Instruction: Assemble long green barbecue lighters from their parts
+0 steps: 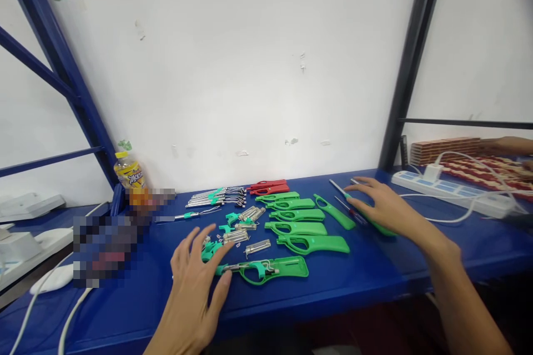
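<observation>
My left hand (pixel 194 283) is open, fingers spread, over the front left of the blue table. Its thumb and forefinger are close to the metal rod of an open green lighter shell (pixel 293 268), fitted with a teal trigger (pixel 261 269); I cannot tell if they touch. Teal triggers (pixel 212 250) lie partly behind those fingers, beside small clear fuel tanks (pixel 258 247). My right hand (pixel 381 205) has its fingers stretched out above a green lighter with a metal rod (pixel 385 230), which it partly hides. A thin screwdriver (pixel 353 213) lies beside it.
Several green shell halves (pixel 314 244) lie in a column mid-table, with red shells (pixel 268 186) behind. Metal rods with wires (pixel 214 198) are piled at the back. A yellow-capped bottle (pixel 131 175) stands left, a power strip (pixel 453 193) right. Another person's hand (pixel 510 145) shows far right.
</observation>
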`<state>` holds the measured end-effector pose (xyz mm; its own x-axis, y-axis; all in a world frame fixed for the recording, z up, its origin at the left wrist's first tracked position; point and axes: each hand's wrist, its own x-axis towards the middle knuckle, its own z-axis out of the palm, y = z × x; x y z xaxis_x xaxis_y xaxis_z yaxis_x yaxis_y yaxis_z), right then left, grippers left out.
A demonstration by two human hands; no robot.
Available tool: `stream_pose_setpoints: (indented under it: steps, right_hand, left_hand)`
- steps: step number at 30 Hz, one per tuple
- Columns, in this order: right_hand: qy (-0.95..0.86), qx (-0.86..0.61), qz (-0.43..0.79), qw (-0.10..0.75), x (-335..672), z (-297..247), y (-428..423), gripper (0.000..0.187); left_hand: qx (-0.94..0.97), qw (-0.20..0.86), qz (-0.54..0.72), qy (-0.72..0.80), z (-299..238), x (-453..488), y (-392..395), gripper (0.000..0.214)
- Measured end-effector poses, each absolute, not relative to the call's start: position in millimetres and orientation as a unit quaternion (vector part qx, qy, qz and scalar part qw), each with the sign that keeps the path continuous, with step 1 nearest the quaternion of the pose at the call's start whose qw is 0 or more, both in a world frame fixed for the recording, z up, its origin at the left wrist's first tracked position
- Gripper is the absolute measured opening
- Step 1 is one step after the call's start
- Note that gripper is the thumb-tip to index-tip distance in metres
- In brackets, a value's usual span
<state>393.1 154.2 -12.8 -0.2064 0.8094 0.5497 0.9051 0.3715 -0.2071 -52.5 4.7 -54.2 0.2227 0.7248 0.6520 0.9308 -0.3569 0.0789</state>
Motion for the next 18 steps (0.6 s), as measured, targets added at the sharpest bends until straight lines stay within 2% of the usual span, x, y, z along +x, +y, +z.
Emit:
stream_pose_setpoints:
  steps: [2, 6, 8, 10, 12, 18]
  right_hand:
    - [-0.768, -0.564, -0.087, 0.289, 395, -23, 162, 0.042]
    - [-0.762, -0.575, -0.100, 0.282, 391, -35, 171, 0.034]
    - [-0.757, -0.577, -0.108, 0.287, 389, -35, 173, 0.033]
    - [-0.749, -0.579, -0.115, 0.300, 384, -31, 171, 0.033]
    - [-0.742, -0.579, -0.117, 0.318, 375, -24, 166, 0.034]
    - [-0.766, -0.514, -0.092, 0.376, 325, 3, 129, 0.030]
  left_hand:
    - [-0.759, 0.194, -0.291, -0.549, -46, -52, 10, 0.046]
    - [-0.759, 0.199, -0.233, -0.574, -12, -36, 25, 0.043]
    - [-0.757, 0.157, -0.220, -0.594, 5, -25, 31, 0.039]
    - [-0.769, 0.055, -0.213, -0.600, 13, -16, 36, 0.034]
    - [-0.784, -0.002, -0.201, -0.588, 12, -11, 39, 0.030]
    - [-0.796, -0.044, -0.169, -0.580, -4, -6, 49, 0.016]
